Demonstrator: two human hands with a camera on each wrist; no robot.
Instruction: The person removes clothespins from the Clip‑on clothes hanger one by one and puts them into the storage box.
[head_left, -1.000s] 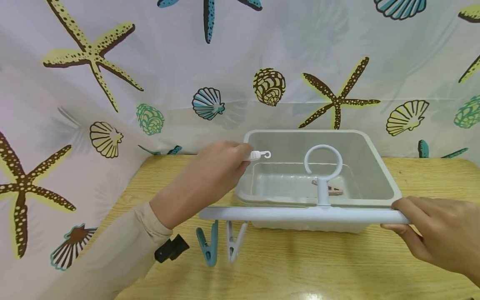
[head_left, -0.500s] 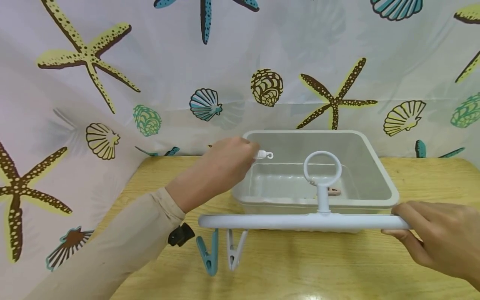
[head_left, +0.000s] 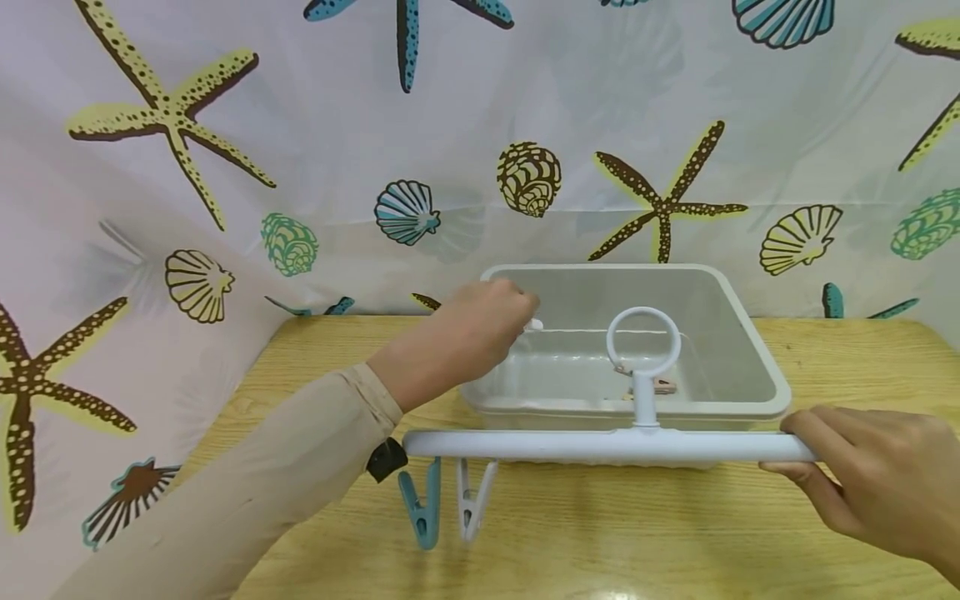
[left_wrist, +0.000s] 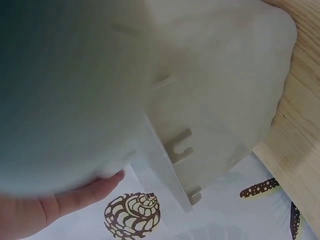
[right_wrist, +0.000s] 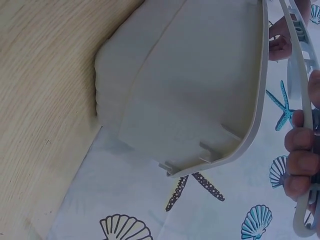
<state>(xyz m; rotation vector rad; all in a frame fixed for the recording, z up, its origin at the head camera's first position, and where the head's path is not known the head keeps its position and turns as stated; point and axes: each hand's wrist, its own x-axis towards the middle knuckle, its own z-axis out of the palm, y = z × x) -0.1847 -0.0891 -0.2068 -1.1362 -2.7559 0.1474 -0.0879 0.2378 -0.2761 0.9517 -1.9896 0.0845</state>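
A pale blue clip hanger with a ring-shaped hook is held level in front of the basin. My right hand grips its right end, fingers above and thumb below; the right wrist view shows the fingers curled round the frame. Under the hanger's left part dangle a teal clothespin and a white clothespin. Over the basin's left side, my left hand pinches a small white hooked piece, largely hidden behind the fingers.
The grey-white plastic basin stands on the wooden table. A pinkish clothespin lies inside it. Behind hangs a white curtain printed with shells and starfish. A black device sits at my left wrist.
My left hand has shifted right, farther over the basin, and its fingers now cover most of the white hooked piece. The hanger sits slightly lower; my right hand keeps its grip.
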